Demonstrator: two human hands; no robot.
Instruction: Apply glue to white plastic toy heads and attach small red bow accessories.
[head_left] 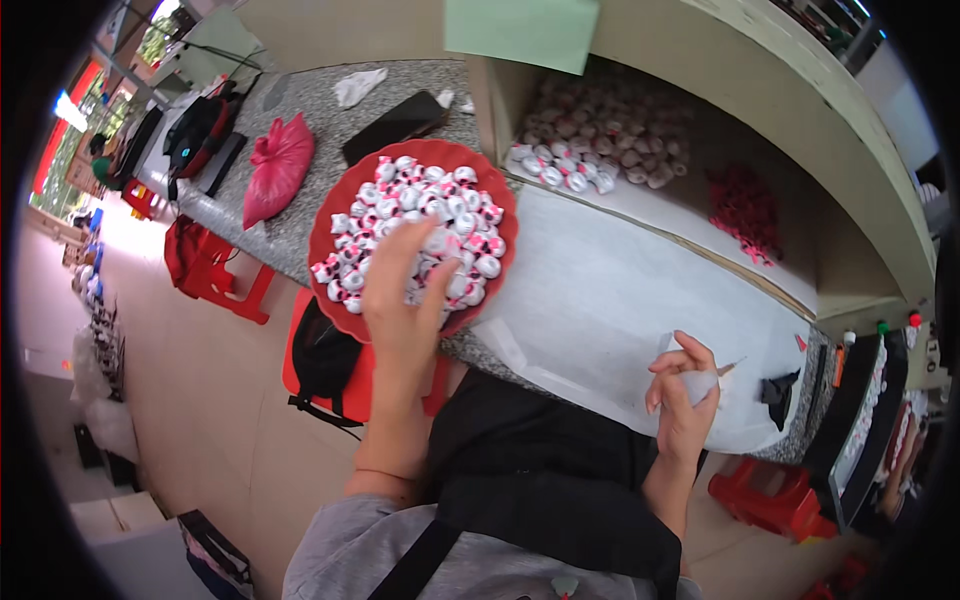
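Observation:
A red scalloped bowl point(328, 215) at the centre left is heaped with small white rounded pieces point(385, 210) marked in pink and black. Over the heap is my left hand point(398, 290), thumb and fingertips curled around one small white and pink piece point(441, 241). My right hand point(685, 400), low over the right part of a white sheet point(600, 270), is closed on a small translucent squeeze bottle point(698, 384). Its thin needle-like tip point(736, 365) points right, away from the fingers. The fingers partly hide the bottle.
A shelf behind the sheet holds many white pieces point(600, 140) and a pile of dark pink pieces point(742, 210). Left of the bowl sit a pink tied bag point(277, 170) and a black case point(398, 126). A black object point(779, 395) lies on the sheet's right end. Red stools point(775, 495) stand below.

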